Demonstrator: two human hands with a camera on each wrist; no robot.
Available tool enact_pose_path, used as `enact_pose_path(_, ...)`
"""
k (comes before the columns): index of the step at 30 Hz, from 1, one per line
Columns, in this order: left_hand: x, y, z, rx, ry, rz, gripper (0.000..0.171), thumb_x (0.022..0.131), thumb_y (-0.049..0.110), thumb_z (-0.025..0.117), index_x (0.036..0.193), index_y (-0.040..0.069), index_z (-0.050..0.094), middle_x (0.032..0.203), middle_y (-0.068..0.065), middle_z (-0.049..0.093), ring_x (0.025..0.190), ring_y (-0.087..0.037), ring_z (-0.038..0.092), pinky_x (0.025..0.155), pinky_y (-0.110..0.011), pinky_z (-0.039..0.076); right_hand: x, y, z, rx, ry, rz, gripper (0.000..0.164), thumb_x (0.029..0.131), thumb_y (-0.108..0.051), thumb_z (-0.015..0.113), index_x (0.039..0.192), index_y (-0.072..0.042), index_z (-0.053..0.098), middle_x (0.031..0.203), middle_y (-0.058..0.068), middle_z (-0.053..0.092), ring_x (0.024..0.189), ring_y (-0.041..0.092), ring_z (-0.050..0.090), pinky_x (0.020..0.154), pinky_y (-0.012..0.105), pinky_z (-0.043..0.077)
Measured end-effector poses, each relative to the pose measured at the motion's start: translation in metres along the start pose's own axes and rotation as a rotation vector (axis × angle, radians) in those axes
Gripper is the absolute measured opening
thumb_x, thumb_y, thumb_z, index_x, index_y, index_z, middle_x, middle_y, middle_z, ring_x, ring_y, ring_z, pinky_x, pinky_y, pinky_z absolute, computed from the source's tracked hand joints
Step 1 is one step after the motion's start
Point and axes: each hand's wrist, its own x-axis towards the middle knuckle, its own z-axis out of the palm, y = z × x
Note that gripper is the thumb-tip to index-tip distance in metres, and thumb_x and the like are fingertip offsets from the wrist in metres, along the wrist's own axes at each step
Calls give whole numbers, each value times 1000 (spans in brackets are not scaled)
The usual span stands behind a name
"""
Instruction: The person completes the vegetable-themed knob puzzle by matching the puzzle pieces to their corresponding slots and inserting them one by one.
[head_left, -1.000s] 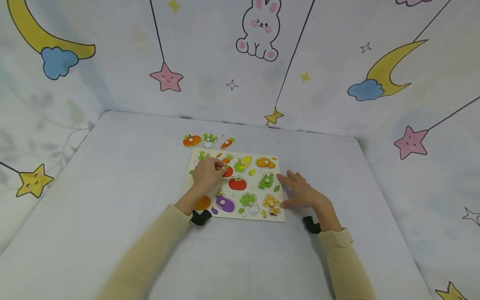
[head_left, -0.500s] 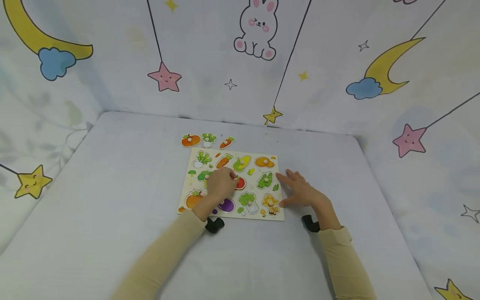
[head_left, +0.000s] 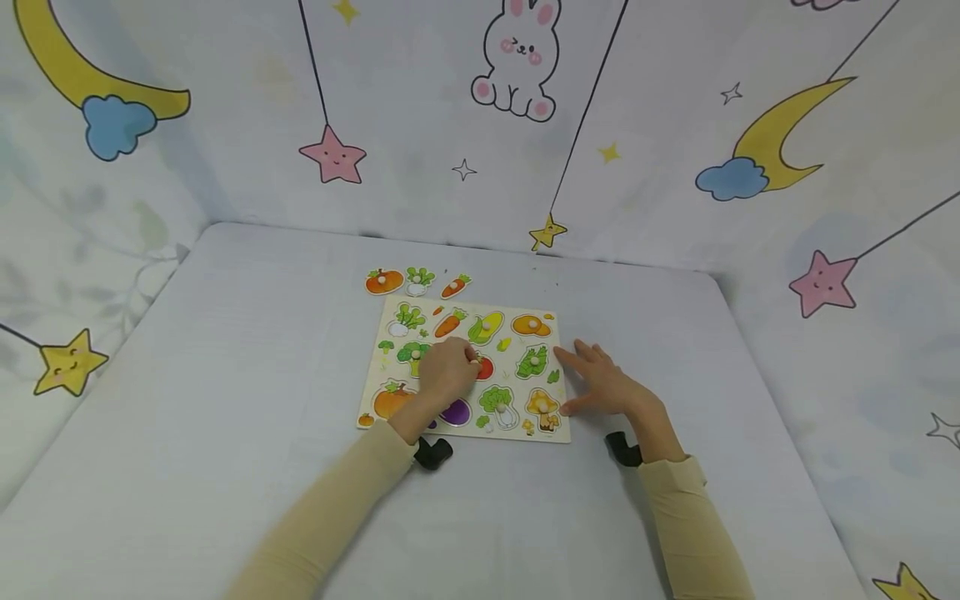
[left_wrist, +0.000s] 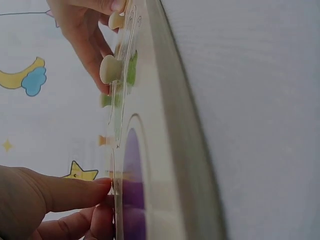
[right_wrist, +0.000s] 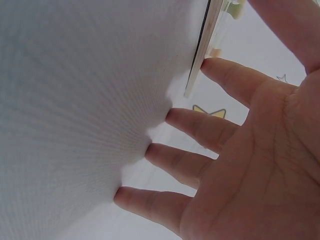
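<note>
A wooden vegetable puzzle board [head_left: 465, 427] lies flat on the white table. My left hand [head_left: 448, 371] is over its middle, pinching the tomato piece [head_left: 486, 367] by its knob at the printed tomato spot; in the left wrist view the thumb and fingers of the left hand [left_wrist: 60, 200] meet at the board's face. The hand partly covers the tomato and the eggplant [head_left: 455, 412]. At the board's right edge, my right hand [head_left: 603, 383] rests with spread fingers. The right wrist view shows the right hand's fingertips [right_wrist: 172, 114] on the cloth and one finger against the board's edge.
Behind the board lie a loose pumpkin piece [head_left: 384, 282], a white radish piece [head_left: 418, 282] and a carrot piece [head_left: 455, 287]. Knobbed pieces such as the mushroom [head_left: 543, 408] and bok choy [head_left: 498, 406] sit in the board. Patterned cloth walls [head_left: 420, 83] enclose the table.
My left hand has carried the tomato piece right and toward me, from beside the printed carrot to the tomato spot. Over the last half second it barely moves. The right hand stays put.
</note>
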Motion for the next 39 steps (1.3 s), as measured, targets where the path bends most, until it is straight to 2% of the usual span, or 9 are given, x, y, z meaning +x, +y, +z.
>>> enact_pose_path(4,0,0,-2,-23,-11,-6,13,85,21,73,79,11,67,73,-2,65,66,-19,57,54,-26,40,0,1,0,4,7,-2,98,75,-32,84,155,-13,29,161,27,11,146,53,4,111,74,14)
enact_pose_path(9,6,-7,-17,-66,7,-34,21,86,30,73,92,10,68,73,-3,64,64,-18,56,51,-26,38,0,0,0,14,3,11,99,76,-32,83,155,-15,28,162,25,8,147,51,1,111,73,13)
enact_pose_path(14,33,-29,-55,-87,97,-80,29,89,31,69,109,9,68,88,-9,71,69,-23,62,53,-27,42,1,1,-1,7,2,16,99,76,-32,83,156,-17,26,163,23,7,148,50,0,112,73,12)
enact_pose_path(18,62,-60,-84,-115,196,-128,32,91,28,67,117,9,66,99,-14,71,76,-28,65,58,-31,44,0,2,-1,20,-2,10,99,76,-33,83,155,-16,27,162,24,7,147,51,0,111,73,11)
enact_pose_path(21,79,-85,-95,-152,217,-169,36,91,25,66,123,7,64,106,-18,69,82,-32,64,63,-34,46,-1,3,1,35,-7,7,99,75,-34,84,155,-17,28,162,24,8,147,51,0,111,73,11)
enact_pose_path(24,91,-103,-98,-183,173,-207,40,92,25,65,129,9,61,113,-20,67,88,-34,64,69,-37,49,-2,3,2,47,-9,12,100,75,-34,84,155,-17,28,163,23,8,148,50,0,112,73,11)
enact_pose_path(27,99,-112,-97,-206,129,-230,42,92,26,65,130,9,60,116,-19,66,90,-33,64,73,-37,49,-4,2,3,49,-5,8,100,75,-35,84,155,-16,28,162,24,8,147,51,1,111,74,11)
enact_pose_path(33,108,-116,-90,-238,114,-254,37,91,24,65,124,8,64,114,-17,66,92,-30,60,73,-34,46,-5,3,4,41,5,7,98,75,-35,83,155,-16,29,162,24,9,148,51,1,111,74,12)
enact_pose_path(39,114,-113,-87,-177,129,-281,30,93,24,62,116,7,68,116,-16,69,98,-32,64,82,-41,49,-4,4,3,31,16,5,98,76,-34,83,155,-16,29,162,24,10,148,51,2,111,74,12)
